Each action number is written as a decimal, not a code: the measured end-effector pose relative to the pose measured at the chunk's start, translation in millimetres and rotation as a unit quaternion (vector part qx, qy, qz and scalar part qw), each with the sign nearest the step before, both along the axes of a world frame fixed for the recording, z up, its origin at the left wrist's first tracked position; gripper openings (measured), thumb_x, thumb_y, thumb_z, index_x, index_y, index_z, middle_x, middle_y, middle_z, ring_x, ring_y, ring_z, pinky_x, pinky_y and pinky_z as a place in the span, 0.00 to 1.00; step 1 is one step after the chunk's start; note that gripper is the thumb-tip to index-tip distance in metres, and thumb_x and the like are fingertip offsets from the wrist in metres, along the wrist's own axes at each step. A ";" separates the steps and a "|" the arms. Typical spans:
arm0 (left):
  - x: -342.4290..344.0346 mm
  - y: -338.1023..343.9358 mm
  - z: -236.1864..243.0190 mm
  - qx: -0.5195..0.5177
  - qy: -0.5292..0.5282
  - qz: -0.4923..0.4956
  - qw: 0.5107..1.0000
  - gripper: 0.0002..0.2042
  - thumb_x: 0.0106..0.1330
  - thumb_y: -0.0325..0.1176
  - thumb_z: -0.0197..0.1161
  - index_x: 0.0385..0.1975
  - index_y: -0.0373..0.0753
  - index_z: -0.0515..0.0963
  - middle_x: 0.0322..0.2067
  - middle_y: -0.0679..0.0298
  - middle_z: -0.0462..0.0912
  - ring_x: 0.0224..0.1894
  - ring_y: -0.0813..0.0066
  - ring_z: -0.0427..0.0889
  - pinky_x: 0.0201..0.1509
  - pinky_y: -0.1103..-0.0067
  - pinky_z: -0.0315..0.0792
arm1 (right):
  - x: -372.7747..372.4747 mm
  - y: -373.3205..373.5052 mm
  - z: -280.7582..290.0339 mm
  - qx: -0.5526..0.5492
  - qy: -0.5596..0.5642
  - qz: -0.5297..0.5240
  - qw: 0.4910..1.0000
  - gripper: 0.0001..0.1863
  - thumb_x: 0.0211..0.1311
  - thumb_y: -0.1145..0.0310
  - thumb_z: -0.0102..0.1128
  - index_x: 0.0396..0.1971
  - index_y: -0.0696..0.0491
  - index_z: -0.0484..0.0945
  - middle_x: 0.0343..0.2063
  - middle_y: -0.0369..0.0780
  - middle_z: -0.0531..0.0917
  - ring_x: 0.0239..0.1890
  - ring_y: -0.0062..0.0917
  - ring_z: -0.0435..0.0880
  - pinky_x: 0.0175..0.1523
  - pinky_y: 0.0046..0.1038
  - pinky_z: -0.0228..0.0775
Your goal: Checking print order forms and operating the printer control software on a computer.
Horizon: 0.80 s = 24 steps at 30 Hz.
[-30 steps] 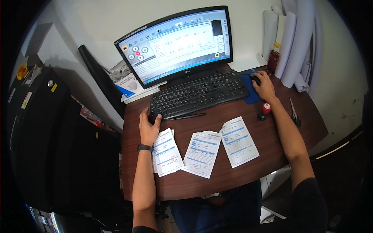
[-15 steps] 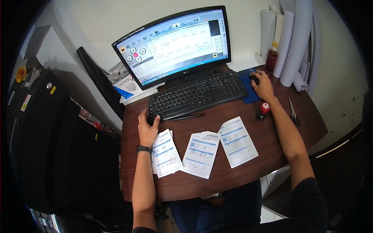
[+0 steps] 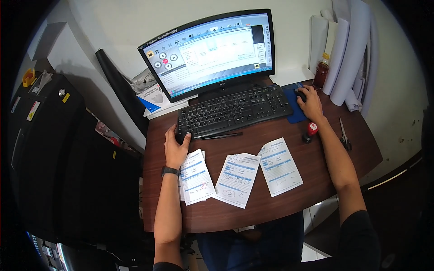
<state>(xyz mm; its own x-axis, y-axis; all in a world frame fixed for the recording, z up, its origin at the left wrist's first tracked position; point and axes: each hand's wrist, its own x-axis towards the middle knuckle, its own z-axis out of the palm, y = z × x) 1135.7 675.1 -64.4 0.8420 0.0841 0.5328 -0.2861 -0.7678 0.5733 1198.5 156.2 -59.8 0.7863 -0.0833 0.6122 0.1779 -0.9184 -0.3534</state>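
Note:
My right hand [image 3: 310,106] is wrapped over a black computer mouse [image 3: 299,94] on a blue mouse pad [image 3: 296,118]. At the near left corner of the black keyboard [image 3: 235,110], my left hand [image 3: 176,149] rests with thumb and fingers apart, the thumb touching the corner. Just below that hand lie a few overlapping printed slips [image 3: 195,180], the top one bearing a red stamp mark. Another slip [image 3: 238,180] lies in the middle, and a third slip [image 3: 280,167] to its right. The lit monitor [image 3: 208,54] behind the keyboard shows a program window.
A red-topped hand stamp [image 3: 310,132] and scissors [image 3: 345,135] flank my right forearm. A black pen [image 3: 221,136] lies along the keyboard's front. A bottle of dark red liquid [image 3: 321,72] and paper rolls [image 3: 350,54] stand back right. A black machine [image 3: 49,149] fills the left.
The whole view has shifted slightly, with the monitor and keyboard now a little further right. Content in the monitor's window looks different. Both hands keep their places on the keyboard corner and mouse.

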 end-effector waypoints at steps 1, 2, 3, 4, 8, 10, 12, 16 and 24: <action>-0.6 -0.5 0.7 0.000 0.003 0.001 1.000 0.31 0.62 0.44 0.68 0.61 0.32 0.68 0.58 0.47 0.73 0.57 0.49 0.77 0.59 0.65 0.72 | 0.1 -0.4 -0.4 0.000 -0.002 0.001 1.000 0.20 0.57 0.66 0.63 0.51 0.52 0.79 0.55 0.44 0.75 0.58 0.41 0.74 0.61 0.39 0.67; -1.2 -1.0 1.3 0.001 0.006 0.002 1.000 0.31 0.62 0.43 0.68 0.61 0.32 0.68 0.58 0.48 0.73 0.56 0.49 0.77 0.58 0.65 0.72 | 0.3 -0.6 -0.9 0.000 -0.004 0.001 1.000 0.20 0.56 0.67 0.63 0.50 0.52 0.79 0.55 0.44 0.75 0.57 0.40 0.74 0.61 0.39 0.67; -1.9 -1.5 1.9 0.000 0.005 0.003 1.000 0.31 0.62 0.43 0.68 0.61 0.32 0.68 0.58 0.48 0.73 0.56 0.49 0.77 0.58 0.65 0.72 | 0.5 -0.7 -1.5 -0.001 -0.005 0.002 1.000 0.20 0.56 0.67 0.63 0.50 0.52 0.79 0.55 0.44 0.75 0.57 0.40 0.74 0.61 0.39 0.67; -3.0 -3.0 3.9 -0.008 0.014 0.001 1.000 0.31 0.63 0.43 0.68 0.61 0.32 0.68 0.58 0.48 0.73 0.56 0.49 0.77 0.58 0.65 0.72 | -0.1 -0.5 -1.4 0.004 -0.002 -0.001 1.000 0.20 0.56 0.67 0.62 0.50 0.52 0.79 0.55 0.43 0.75 0.57 0.40 0.74 0.60 0.39 0.67; -3.1 -4.5 4.8 -0.013 0.024 0.002 1.000 0.31 0.63 0.43 0.68 0.61 0.33 0.68 0.57 0.48 0.73 0.57 0.49 0.77 0.59 0.65 0.72 | -1.2 -1.4 -0.7 0.010 0.004 -0.005 1.000 0.19 0.55 0.67 0.62 0.48 0.52 0.79 0.54 0.42 0.76 0.57 0.39 0.74 0.60 0.39 0.67; -2.4 -3.7 3.8 -0.018 0.021 -0.005 1.000 0.30 0.63 0.42 0.68 0.61 0.31 0.68 0.57 0.46 0.73 0.58 0.50 0.76 0.61 0.66 0.70 | -0.2 -1.6 -0.8 0.008 0.002 -0.007 1.000 0.18 0.55 0.68 0.62 0.48 0.52 0.79 0.53 0.42 0.76 0.57 0.39 0.74 0.60 0.40 0.67; -1.2 -2.4 1.7 -0.024 0.019 -0.015 0.999 0.30 0.64 0.41 0.67 0.61 0.29 0.68 0.56 0.44 0.73 0.59 0.51 0.74 0.63 0.67 0.68 | 1.0 -1.7 -1.4 0.005 0.002 -0.012 1.000 0.18 0.55 0.68 0.61 0.47 0.52 0.79 0.53 0.42 0.76 0.56 0.39 0.74 0.59 0.40 0.67; -1.5 -1.3 1.9 -0.005 0.011 -0.002 1.000 0.31 0.62 0.42 0.68 0.61 0.33 0.68 0.57 0.47 0.73 0.58 0.49 0.76 0.61 0.65 0.70 | 2.6 0.0 -2.6 0.006 -0.006 -0.007 1.000 0.18 0.55 0.68 0.61 0.47 0.52 0.79 0.53 0.42 0.76 0.56 0.39 0.75 0.58 0.40 0.68; 1.3 -0.8 -1.2 0.005 0.006 -0.002 1.000 0.31 0.62 0.43 0.68 0.61 0.31 0.67 0.58 0.47 0.73 0.58 0.49 0.75 0.61 0.65 0.70 | 2.2 -2.9 -3.0 0.000 -0.006 -0.006 1.000 0.17 0.55 0.67 0.61 0.47 0.52 0.79 0.51 0.42 0.76 0.55 0.39 0.75 0.58 0.41 0.68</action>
